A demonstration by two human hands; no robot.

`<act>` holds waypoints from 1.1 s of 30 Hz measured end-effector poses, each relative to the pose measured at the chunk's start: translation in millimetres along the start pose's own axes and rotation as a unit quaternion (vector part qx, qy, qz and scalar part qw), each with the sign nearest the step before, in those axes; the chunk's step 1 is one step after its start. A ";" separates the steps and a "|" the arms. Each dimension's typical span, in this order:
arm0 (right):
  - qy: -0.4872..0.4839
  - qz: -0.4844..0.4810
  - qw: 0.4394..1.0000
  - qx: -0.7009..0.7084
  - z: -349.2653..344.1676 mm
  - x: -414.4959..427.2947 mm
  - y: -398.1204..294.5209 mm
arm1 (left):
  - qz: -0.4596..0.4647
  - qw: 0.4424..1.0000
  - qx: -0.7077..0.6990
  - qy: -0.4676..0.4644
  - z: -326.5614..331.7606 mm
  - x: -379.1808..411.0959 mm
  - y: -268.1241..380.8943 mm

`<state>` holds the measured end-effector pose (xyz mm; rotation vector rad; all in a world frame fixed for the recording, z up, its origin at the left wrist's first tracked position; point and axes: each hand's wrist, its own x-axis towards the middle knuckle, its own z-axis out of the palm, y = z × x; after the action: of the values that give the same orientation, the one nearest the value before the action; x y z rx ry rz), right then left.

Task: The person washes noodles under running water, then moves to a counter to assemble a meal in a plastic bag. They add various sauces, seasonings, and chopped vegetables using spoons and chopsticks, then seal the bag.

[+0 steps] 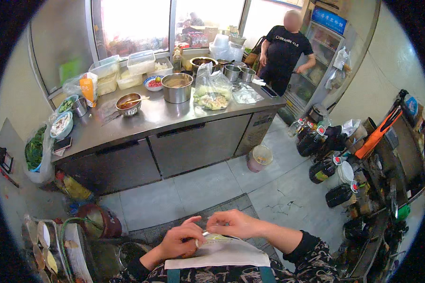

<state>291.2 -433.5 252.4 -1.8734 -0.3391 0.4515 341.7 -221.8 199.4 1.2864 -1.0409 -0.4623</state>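
My left hand (182, 237) and my right hand (235, 223) meet in front of my body, above a white apron (217, 253). Between their fingertips is a small white piece (205, 233), slim and pale, pinched from both sides. It is too small and partly covered to tell what it is. A second pale bit (197, 243) shows at the left fingers; whether it belongs to the same piece I cannot tell. Both hands are well apart from the steel counter (156, 122) ahead.
On the counter are a steel pot (177, 92), a sauce bowl (128, 105) and a bag of greens (213, 92). A bucket (259, 158) stands on the floor. Dark bottles (322, 170) line the right side. Another person (287, 49) stands beside a glass-door fridge (313, 60).
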 end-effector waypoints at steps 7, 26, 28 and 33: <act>0.115 0.013 0.992 -0.050 39.4 15.7 8.9 | -0.095 0.980 0.040 0.168 -0.1 7.7 -15.0; 0.000 -0.352 0.869 -0.349 2.5 51.1 -25.3 | -0.428 0.809 -0.401 0.031 -39.6 -11.8 -14.0; -0.017 -0.381 0.843 -0.379 1.6 56.5 -31.6 | -0.387 0.803 -0.453 -0.016 -41.2 -21.1 -31.7; 0.043 -0.459 0.776 -0.430 -15.5 65.9 -54.3 | -0.293 0.824 -0.483 0.054 -37.9 -3.5 -1.0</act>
<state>356.0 -399.1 298.8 -2.2503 -1.5059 -0.5751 371.7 -198.4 199.6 0.6432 -0.1695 -1.1906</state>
